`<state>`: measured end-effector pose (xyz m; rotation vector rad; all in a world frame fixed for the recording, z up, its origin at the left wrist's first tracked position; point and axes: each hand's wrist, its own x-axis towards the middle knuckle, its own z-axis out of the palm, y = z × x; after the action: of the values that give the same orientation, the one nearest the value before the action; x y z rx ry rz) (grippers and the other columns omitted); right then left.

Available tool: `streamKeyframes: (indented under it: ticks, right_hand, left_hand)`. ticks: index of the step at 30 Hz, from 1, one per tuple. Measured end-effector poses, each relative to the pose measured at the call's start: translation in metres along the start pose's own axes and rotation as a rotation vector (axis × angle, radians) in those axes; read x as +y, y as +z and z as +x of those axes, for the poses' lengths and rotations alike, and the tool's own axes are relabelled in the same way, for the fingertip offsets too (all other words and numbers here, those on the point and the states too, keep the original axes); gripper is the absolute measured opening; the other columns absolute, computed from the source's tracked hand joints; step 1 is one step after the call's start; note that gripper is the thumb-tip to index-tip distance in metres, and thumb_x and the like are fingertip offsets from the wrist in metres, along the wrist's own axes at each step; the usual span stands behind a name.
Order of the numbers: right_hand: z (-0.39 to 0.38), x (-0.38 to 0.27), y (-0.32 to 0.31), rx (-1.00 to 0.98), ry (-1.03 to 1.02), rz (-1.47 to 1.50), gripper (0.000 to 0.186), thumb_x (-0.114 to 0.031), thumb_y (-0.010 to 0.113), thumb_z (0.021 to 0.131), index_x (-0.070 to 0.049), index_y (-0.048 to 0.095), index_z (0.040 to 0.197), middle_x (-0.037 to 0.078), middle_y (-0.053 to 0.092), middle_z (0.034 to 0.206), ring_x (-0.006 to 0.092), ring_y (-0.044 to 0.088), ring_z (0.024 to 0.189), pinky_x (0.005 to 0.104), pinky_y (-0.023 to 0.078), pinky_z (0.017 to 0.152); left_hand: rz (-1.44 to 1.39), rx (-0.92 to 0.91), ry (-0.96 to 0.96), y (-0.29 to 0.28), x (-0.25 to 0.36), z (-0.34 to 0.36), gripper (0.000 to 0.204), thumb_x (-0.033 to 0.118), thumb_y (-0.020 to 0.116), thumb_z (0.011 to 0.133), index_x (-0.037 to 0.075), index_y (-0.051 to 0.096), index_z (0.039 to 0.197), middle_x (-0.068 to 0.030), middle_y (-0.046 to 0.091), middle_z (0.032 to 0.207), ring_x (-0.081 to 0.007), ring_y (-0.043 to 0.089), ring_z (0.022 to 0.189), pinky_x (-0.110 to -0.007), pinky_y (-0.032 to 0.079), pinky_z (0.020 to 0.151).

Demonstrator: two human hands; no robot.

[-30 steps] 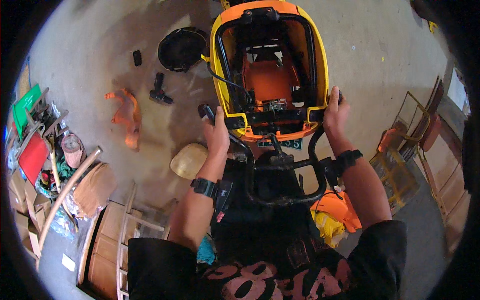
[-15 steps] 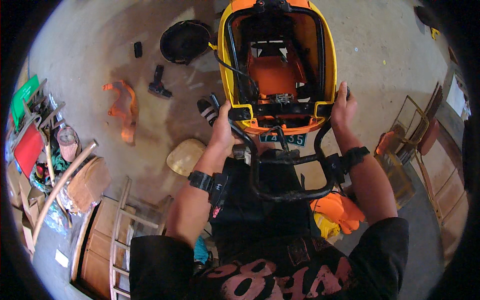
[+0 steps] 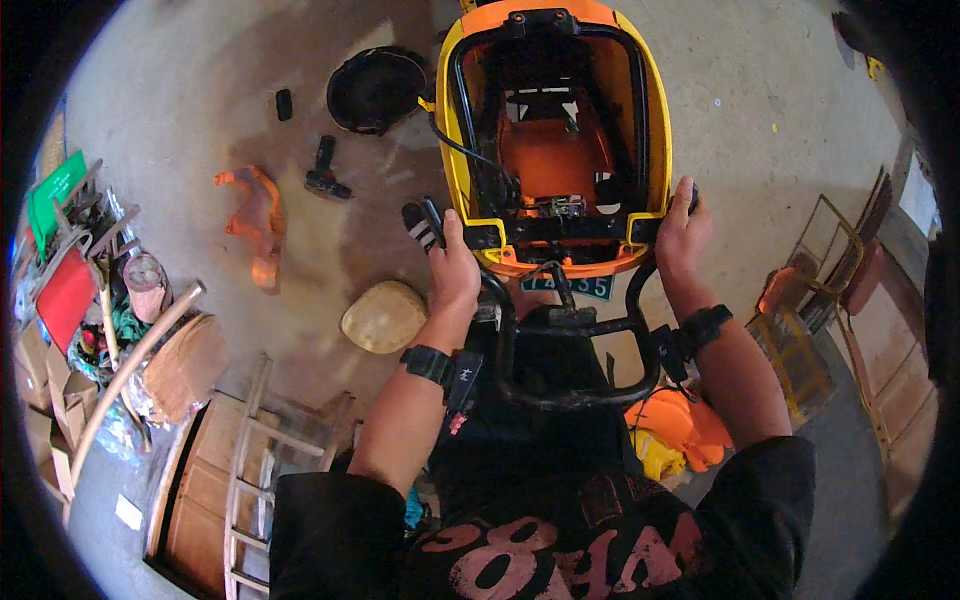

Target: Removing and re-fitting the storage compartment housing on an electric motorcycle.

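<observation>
Single head view, steep downward, close over scooter frame (image 3: 555,140)

That scooter body (image 3: 555,130) is loud: yellow outer shell, orange inside, black tubing around the opening. The grab rail (image 3: 575,345) is black too. An orange plastic panel (image 3: 255,220) lies on the grey concrete floor (image 3: 200,110), plus a tan seat pad (image 3: 385,317) and a black round cover (image 3: 377,90). Black watch (image 3: 430,363), black shirt with faded pink print.

Both hands (image 3: 455,275) (image 3: 682,232) forward, fingers curled

Black printed tee, wristbands (image 3: 428,363) (both black)
</observation>
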<state>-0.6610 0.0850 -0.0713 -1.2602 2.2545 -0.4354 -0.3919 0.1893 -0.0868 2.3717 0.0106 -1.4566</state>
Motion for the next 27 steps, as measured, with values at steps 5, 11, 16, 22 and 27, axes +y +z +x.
streamKeyframes:
  ticks: [5,11,16,22,27]
  right_hand:
    - [-0.007,-0.023,-0.007,-0.023,0.031,-0.012,0.049,-0.042,0.047,0.093,0.006,0.059,0.089,0.025,0.062,0.076,0.0387,0.062,0.073,0.0448,0.046,0.064]
    - [-0.006,-0.015,-0.005,0.011,-0.022,-0.041,0.047,-0.041,0.047,0.093,0.005,0.059,0.089,0.027,0.061,0.075,0.0420,0.062,0.073,0.0467,0.046,0.062]
    - [-0.006,-0.022,-0.006,-0.012,0.003,-0.008,0.045,-0.039,0.048,0.093,0.004,0.058,0.088,0.026,0.061,0.075,0.0423,0.061,0.072,0.0470,0.046,0.062]
    - [-0.006,-0.024,-0.010,-0.032,0.038,0.015,0.043,-0.039,0.049,0.092,0.003,0.057,0.088,0.026,0.061,0.075,0.0430,0.061,0.072,0.0479,0.046,0.062]
    - [-0.004,-0.022,-0.006,-0.045,0.024,-0.043,0.044,-0.039,0.048,0.092,0.004,0.057,0.087,0.026,0.060,0.075,0.0443,0.060,0.072,0.0487,0.045,0.063]
  left_hand:
    - [0.196,0.183,0.189,0.002,0.023,-0.018,0.061,0.047,0.041,0.091,-0.007,0.051,0.118,-0.0279,0.059,0.107,-0.0413,0.055,0.104,-0.043,0.041,0.088]
    - [0.364,0.439,0.490,0.008,0.018,-0.015,0.050,0.035,0.045,0.090,-0.008,0.053,0.113,-0.0306,0.059,0.103,-0.0442,0.054,0.101,-0.045,0.043,0.085]
    - [0.063,0.216,0.040,0.003,0.034,0.016,0.050,0.035,0.050,0.082,-0.009,0.057,0.105,-0.0274,0.059,0.105,-0.0402,0.056,0.101,-0.043,0.043,0.083]
    - [-0.126,-0.050,-0.402,-0.002,0.063,-0.012,0.057,0.047,0.045,0.086,-0.005,0.058,0.107,-0.0190,0.061,0.106,-0.0313,0.058,0.102,-0.040,0.046,0.080]
    - [-0.239,0.040,-0.282,0.001,0.036,0.008,0.058,0.046,0.044,0.089,-0.005,0.057,0.111,-0.0170,0.062,0.105,-0.0300,0.061,0.098,-0.040,0.047,0.080]
